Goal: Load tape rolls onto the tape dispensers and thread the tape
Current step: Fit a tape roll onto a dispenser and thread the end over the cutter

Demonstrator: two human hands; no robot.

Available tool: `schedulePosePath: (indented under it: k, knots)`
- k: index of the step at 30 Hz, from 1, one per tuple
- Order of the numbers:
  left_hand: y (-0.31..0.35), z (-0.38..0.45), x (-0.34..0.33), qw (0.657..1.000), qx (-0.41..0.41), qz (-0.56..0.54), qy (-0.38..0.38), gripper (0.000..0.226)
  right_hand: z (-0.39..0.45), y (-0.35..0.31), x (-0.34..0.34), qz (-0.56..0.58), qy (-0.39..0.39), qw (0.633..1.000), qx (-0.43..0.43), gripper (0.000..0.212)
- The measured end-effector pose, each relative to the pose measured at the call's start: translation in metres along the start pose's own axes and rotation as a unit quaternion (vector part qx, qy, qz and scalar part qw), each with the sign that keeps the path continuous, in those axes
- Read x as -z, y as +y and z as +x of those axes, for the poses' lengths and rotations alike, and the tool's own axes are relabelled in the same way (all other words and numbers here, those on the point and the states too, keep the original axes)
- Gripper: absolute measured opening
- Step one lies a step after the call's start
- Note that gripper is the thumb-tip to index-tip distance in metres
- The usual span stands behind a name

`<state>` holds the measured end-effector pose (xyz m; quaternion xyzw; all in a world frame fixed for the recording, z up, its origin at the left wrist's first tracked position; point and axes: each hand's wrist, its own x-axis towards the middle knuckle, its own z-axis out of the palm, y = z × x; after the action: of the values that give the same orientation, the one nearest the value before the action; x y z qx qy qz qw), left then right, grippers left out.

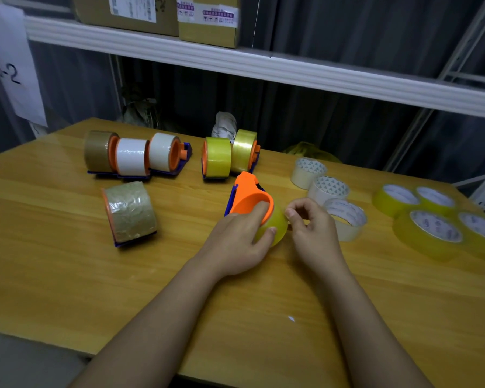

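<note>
An orange and blue tape dispenser [247, 193] lies near the middle of the wooden table [67, 275] with a yellow tape roll [277, 225] on its hub. My left hand [238, 242] grips this dispenser, with fingers inside the orange ring and the thumb on the yellow roll. My right hand [310, 228] is beside the roll's right edge, thumb and forefinger pinched together at the tape; what they pinch is too small to tell.
Loaded dispensers stand behind: a brown one [98, 151], two white [130, 161], two yellow [217, 156], and a wrinkled brown one [129, 211] nearer left. Loose white rolls [329, 190] and yellow rolls [431, 228] lie right. A white shelf [263, 68] overhangs the back.
</note>
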<state>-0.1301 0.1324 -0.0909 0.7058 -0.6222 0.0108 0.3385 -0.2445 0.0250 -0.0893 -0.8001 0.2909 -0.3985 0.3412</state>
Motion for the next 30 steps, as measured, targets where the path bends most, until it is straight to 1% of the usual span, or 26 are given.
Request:
schedulePosePath:
  k: [3, 7, 8, 10, 11, 13, 14, 16, 18, 20, 21, 23, 24, 27, 29, 30]
  knots:
    - [0.003, 0.001, 0.001, 1.000, 0.004, -0.014, -0.016, 0.019, 0.002, 0.001, 0.002, 0.033, -0.004, 0.998, -0.046, 0.013]
    - [0.005, 0.001, 0.003, 0.997, 0.024, -0.061, -0.036, 0.029, 0.005, 0.003, 0.005, 0.064, -0.011, 0.994, -0.085, 0.021]
    - [0.005, 0.001, 0.002, 0.994, 0.037, -0.090, -0.043, 0.033, 0.006, 0.004, 0.006, 0.063, -0.008, 0.994, -0.092, 0.022]
    - [0.006, 0.001, 0.003, 0.980, 0.059, -0.183, -0.043, 0.042, 0.008, 0.005, 0.010, 0.093, -0.010, 0.990, -0.105, 0.022]
    - [0.007, 0.001, 0.004, 0.973, 0.065, -0.219, -0.036, 0.047, 0.008, 0.005, 0.013, 0.123, -0.020, 0.986, -0.111, 0.023]
    - [0.006, 0.000, 0.004, 0.964, 0.069, -0.255, -0.025, 0.057, 0.008, 0.003, 0.017, 0.191, -0.052, 0.972, -0.129, 0.023]
    - [0.006, 0.000, 0.004, 0.962, 0.072, -0.262, -0.022, 0.059, 0.008, 0.002, 0.018, 0.220, -0.060, 0.963, -0.142, 0.025]
    - [0.005, -0.001, 0.005, 0.959, 0.077, -0.273, -0.016, 0.060, 0.009, -0.001, 0.018, 0.246, -0.052, 0.953, -0.167, 0.030]
    - [0.005, -0.001, 0.005, 0.958, 0.074, -0.277, -0.015, 0.057, 0.009, -0.004, 0.018, 0.238, -0.040, 0.951, -0.191, 0.031]
    - [0.005, -0.001, 0.005, 0.958, 0.078, -0.275, -0.022, 0.053, 0.009, -0.005, 0.017, 0.235, -0.051, 0.951, -0.194, 0.025]
    - [0.004, -0.001, 0.005, 0.958, 0.081, -0.272, -0.027, 0.052, 0.008, -0.004, 0.018, 0.235, -0.063, 0.951, -0.191, 0.026]
    - [0.004, 0.000, 0.005, 0.960, 0.079, -0.267, -0.032, 0.052, 0.006, -0.004, 0.020, 0.226, -0.086, 0.953, -0.185, 0.035]
    - [0.003, 0.000, 0.004, 0.961, 0.077, -0.265, -0.034, 0.053, 0.005, -0.005, 0.020, 0.223, -0.093, 0.953, -0.184, 0.034]
    - [0.004, 0.001, 0.004, 0.961, 0.080, -0.263, -0.040, 0.056, 0.004, -0.007, 0.021, 0.241, -0.075, 0.949, -0.192, 0.018]
    - [0.004, 0.000, 0.005, 0.962, 0.077, -0.260, -0.042, 0.052, 0.004, -0.007, 0.022, 0.254, -0.071, 0.943, -0.204, 0.023]
    - [0.004, 0.000, 0.005, 0.961, 0.072, -0.264, -0.040, 0.044, 0.004, -0.007, 0.023, 0.255, -0.071, 0.941, -0.210, 0.026]
